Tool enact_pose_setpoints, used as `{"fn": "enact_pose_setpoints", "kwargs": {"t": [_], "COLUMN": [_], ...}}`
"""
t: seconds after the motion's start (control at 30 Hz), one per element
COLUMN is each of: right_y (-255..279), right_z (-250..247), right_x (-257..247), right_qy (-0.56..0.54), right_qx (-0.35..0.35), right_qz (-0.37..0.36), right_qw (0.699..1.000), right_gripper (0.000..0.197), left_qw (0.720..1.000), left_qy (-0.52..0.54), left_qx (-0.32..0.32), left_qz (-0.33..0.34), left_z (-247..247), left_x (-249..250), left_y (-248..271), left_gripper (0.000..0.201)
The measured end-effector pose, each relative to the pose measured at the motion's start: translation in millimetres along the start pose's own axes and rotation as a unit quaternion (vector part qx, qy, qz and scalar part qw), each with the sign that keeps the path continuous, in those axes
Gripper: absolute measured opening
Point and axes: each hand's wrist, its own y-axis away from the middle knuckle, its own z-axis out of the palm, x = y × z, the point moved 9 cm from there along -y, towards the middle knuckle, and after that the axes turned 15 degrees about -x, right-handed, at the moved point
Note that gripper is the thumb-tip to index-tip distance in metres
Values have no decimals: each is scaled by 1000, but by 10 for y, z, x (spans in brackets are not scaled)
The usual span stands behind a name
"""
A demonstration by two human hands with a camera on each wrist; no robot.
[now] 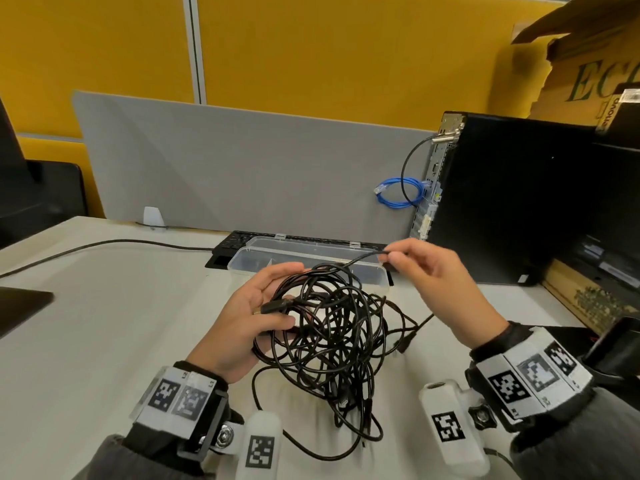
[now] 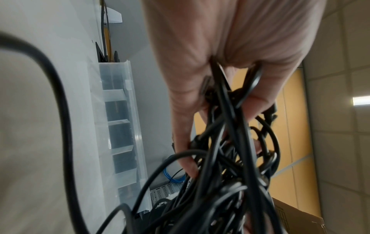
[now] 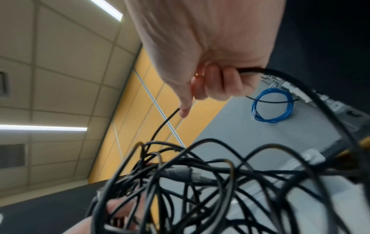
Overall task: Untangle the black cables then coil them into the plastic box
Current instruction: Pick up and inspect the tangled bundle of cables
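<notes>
So the black cables (image 1: pixel 332 327) are one big knotted ball held up just above the white desk (image 1: pixel 104 323), with a few loose loops trailing down onto the desk toward the person. The left hand (image 1: pixel 249 323) grips the left side of the ball, thumb and fingers curled round several strands and a plug sitting against the palm; the left wrist view shows the strands bunched between thumb and fingers. The right hand (image 1: pixel 436 275) is raised a bit higher on the right and pinches a single strand between thumb and fingertips, and that strand runs taut back down into the knot. The plastic box (image 1: pixel 311 263) is clear, long and narrow, lid open, lying on the desk just behind the hands in front of a black keyboard (image 1: pixel 242 239). A black computer tower (image 1: pixel 512 202) stands to the right with a coiled blue cable (image 1: pixel 398 192) next to it.
</notes>
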Motion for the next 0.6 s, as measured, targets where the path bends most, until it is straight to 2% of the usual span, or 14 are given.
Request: {"fn": "enact_pose_setpoints", "kwargs": {"t": [0.17, 0.27, 0.4, 0.53, 0.6], "right_y": [-5, 23, 9, 17, 3], "right_z": [-120, -141, -69, 128, 247], "right_x": [-37, -58, -145, -309, -328], "right_qy": [-36, -43, -51, 17, 46], "right_qx": [95, 114, 22, -65, -78], "right_qz": [-20, -26, -35, -60, -58], "right_qw": [995, 992, 998, 996, 994], "right_gripper": [17, 19, 17, 17, 13], "left_qw": [1000, 999, 999, 1000, 1000], "left_qy": [26, 32, 33, 26, 20], "left_qx": [-5, -7, 5, 13, 7], "left_qz": [2, 7, 10, 4, 2], "left_z": [16, 29, 2, -3, 23], "left_x": [-8, 6, 16, -19, -24], "left_y": [-20, -15, 4, 1, -9], "left_gripper": [56, 55, 51, 45, 43]}}
